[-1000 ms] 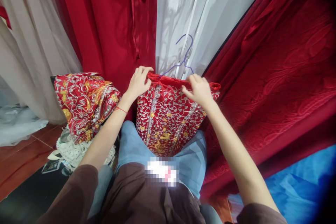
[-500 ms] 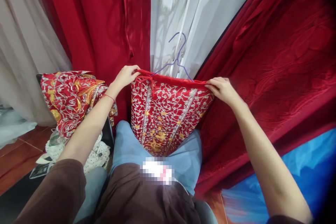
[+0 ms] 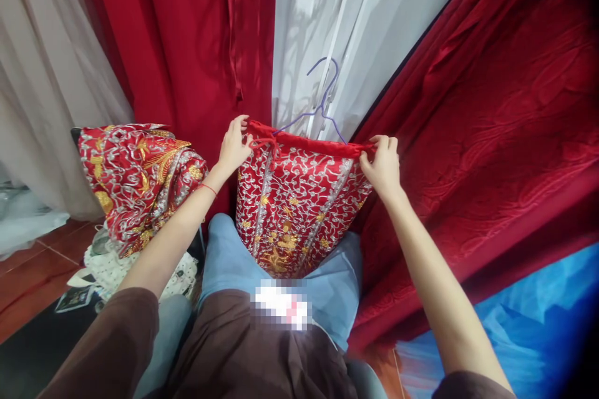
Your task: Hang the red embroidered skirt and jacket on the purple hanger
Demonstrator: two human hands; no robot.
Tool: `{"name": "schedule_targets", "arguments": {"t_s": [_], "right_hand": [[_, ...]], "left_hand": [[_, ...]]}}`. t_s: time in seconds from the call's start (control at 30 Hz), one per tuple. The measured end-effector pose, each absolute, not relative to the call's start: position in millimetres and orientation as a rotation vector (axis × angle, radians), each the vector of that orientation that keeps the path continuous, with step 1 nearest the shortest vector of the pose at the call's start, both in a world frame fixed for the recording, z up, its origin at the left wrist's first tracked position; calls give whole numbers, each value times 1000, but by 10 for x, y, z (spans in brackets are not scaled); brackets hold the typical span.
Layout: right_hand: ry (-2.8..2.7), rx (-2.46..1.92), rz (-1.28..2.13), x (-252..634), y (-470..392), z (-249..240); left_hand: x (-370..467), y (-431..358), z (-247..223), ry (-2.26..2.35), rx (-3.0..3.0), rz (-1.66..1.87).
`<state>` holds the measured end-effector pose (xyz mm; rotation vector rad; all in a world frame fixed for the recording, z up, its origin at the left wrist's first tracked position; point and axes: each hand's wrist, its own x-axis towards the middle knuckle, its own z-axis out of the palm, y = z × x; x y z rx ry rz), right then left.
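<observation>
A red skirt (image 3: 294,206) embroidered in silver and gold hangs down over my knees in blue jeans. My left hand (image 3: 234,148) pinches the left end of its red waistband. My right hand (image 3: 381,165) grips the right end, so the waistband is stretched flat between them. A purple wire hanger (image 3: 322,103) rises just behind the waistband, its hook upward; whether it is attached to the skirt I cannot tell.
A second embroidered red garment (image 3: 135,177) lies heaped on a chair at my left, above white dotted cloth (image 3: 140,268). Red curtains (image 3: 187,43) and white sheer fabric (image 3: 327,25) hang behind. Red patterned cloth (image 3: 505,137) fills the right, blue fabric (image 3: 538,318) below it.
My hands went from near the waistband's middle out to its two ends, spreading the skirt. In the last half second the right hand moved slightly inward and turned upright.
</observation>
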<state>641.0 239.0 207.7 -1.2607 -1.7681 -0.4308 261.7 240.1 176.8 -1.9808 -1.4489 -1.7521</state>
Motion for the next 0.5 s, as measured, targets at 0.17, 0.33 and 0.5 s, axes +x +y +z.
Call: {"name": "schedule_targets", "arguments": {"t_s": [0.17,0.33,0.5], "right_hand": [[-1772,-1312,-639,5770,2064,2012],[-2099,-1162,-530,4967,1882,1829],[-2459,-844,-474,3908,1658,1730]], "left_hand": [[2635,1974,1497,-1617,-2088,-1767],[2446,1537,985,-2144,-2178,-2421],[2336,1536,746,-2022,-1037,-3448]]}}
